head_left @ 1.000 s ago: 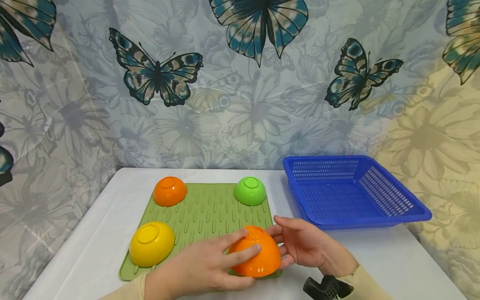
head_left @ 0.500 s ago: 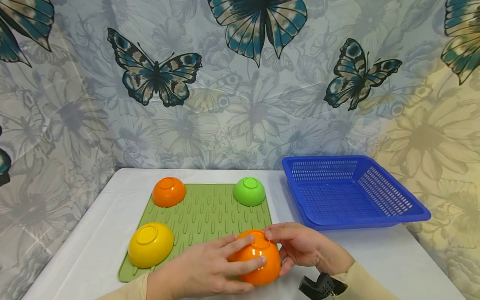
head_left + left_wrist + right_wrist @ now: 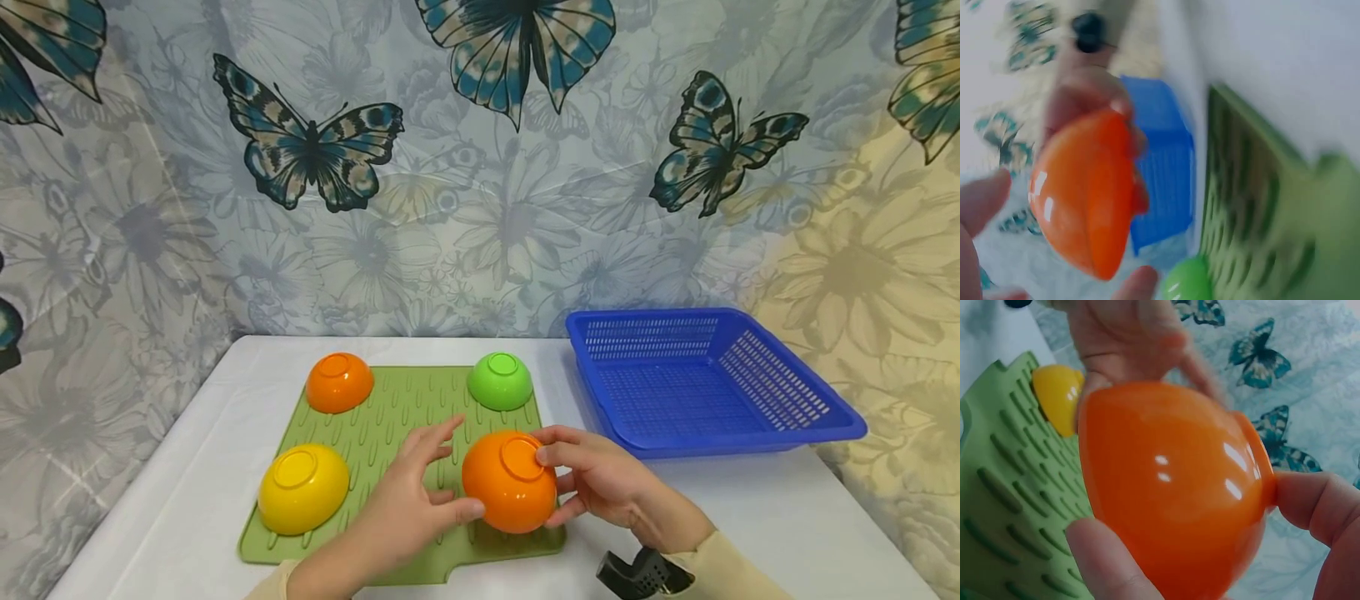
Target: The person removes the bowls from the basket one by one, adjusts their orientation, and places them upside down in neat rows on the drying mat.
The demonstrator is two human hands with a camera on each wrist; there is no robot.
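An orange bowl [image 3: 510, 492] hangs a little above the green drying mat [image 3: 420, 533], its base turned upward and tilted. My right hand [image 3: 611, 479] holds it from the right, one digit at the base ring and others toward the rim, as the right wrist view also shows around the bowl [image 3: 1172, 481]. To the left of the bowl, my left hand [image 3: 408, 492] has its fingers spread. In the left wrist view a gap shows between those fingers and the bowl [image 3: 1085, 194]; in the head view its thumb overlaps the bowl's edge.
Upside down on the mat sit a yellow bowl [image 3: 303, 489] at front left, a second orange bowl [image 3: 339, 383] at back left and a green bowl [image 3: 500, 382] at back right. A blue basket [image 3: 705, 408] stands right of the mat on the white-covered table [image 3: 750, 508].
My left hand has let go of the orange bowl and drawn back left with spread fingers. The right hand has taken hold of the bowl, which has risen and tilted.
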